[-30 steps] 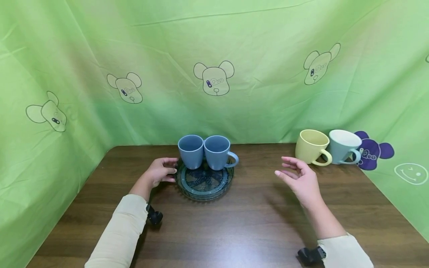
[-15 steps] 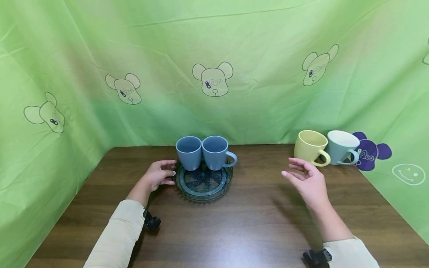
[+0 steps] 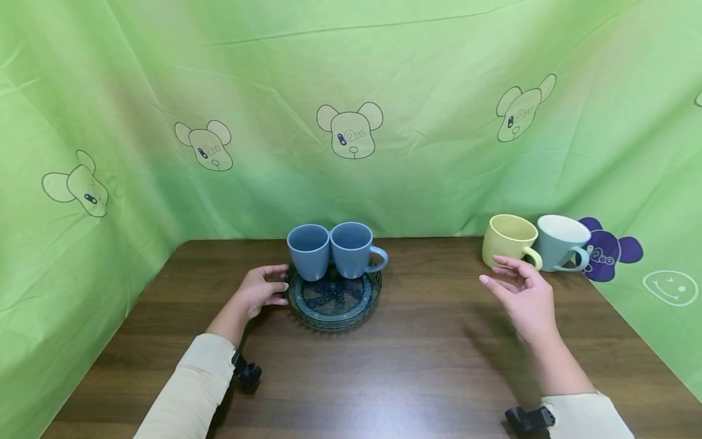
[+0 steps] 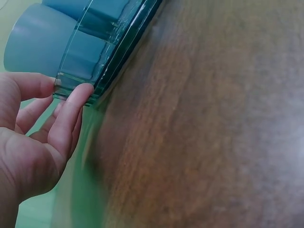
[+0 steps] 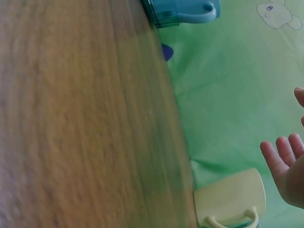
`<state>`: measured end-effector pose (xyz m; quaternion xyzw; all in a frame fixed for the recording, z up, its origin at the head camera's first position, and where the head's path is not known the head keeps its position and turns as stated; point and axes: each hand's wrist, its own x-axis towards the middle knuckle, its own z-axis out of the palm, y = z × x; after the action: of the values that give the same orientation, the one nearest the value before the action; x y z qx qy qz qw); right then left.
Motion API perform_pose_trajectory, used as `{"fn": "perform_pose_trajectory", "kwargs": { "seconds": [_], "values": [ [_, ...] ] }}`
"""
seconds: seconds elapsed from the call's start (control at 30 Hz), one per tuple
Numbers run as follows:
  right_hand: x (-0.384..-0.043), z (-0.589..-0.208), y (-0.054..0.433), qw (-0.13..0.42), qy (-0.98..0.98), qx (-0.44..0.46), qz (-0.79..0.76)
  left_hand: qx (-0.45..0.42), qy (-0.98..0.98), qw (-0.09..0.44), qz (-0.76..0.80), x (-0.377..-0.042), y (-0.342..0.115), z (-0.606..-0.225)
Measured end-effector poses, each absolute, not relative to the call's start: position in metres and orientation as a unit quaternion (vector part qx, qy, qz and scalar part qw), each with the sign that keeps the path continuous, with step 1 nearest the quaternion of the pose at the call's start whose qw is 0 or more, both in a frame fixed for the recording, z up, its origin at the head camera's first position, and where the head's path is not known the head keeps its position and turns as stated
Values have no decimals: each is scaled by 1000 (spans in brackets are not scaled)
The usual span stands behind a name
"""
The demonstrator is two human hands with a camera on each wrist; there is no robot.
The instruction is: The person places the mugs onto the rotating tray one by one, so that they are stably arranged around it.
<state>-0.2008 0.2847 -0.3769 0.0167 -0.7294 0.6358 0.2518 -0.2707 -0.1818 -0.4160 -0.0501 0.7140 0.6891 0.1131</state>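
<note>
Against the left rim of a round, dark teal glass tray (image 3: pixel 334 318), my left hand (image 3: pixel 258 289) rests its fingertips, with the fingers fairly straight. The left wrist view has the thumb (image 4: pixel 71 118) and index finger at the tray's upright clear wall (image 4: pixel 85 57). Two blue mugs stand side by side at the tray's back: a left mug (image 3: pixel 309 253) and a right mug (image 3: pixel 352 250) whose handle points right. My right hand (image 3: pixel 523 296) holds nothing, its fingers loosely bent. It hovers in front of a yellow mug (image 3: pixel 509 235), fingertips overlapping its lower part in the head view.
Beside the yellow mug, a teal mug (image 3: pixel 562 244) with a white inside stands at the table's back right corner. The brown wooden table (image 3: pixel 351 384) ends at a green printed curtain (image 3: pixel 351 189). Both wrists carry a black camera mount (image 3: pixel 247 371).
My right hand has moved to the right, away from the tray and closer to the yellow mug. The left hand stays at the tray's rim, and the mugs stand as before.
</note>
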Motion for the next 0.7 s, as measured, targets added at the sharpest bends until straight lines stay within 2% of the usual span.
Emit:
{"fn": "perform_pose_trajectory", "kwargs": {
  "seconds": [0.5,0.7],
  "values": [
    [-205,-376,302,267,-720,-30,640,-68,710,101,693,-260,-179,-414],
    [-208,-377,305,300,-678,-61,669,-66,703,94,702,-257,-178,-418]
  ]
}}
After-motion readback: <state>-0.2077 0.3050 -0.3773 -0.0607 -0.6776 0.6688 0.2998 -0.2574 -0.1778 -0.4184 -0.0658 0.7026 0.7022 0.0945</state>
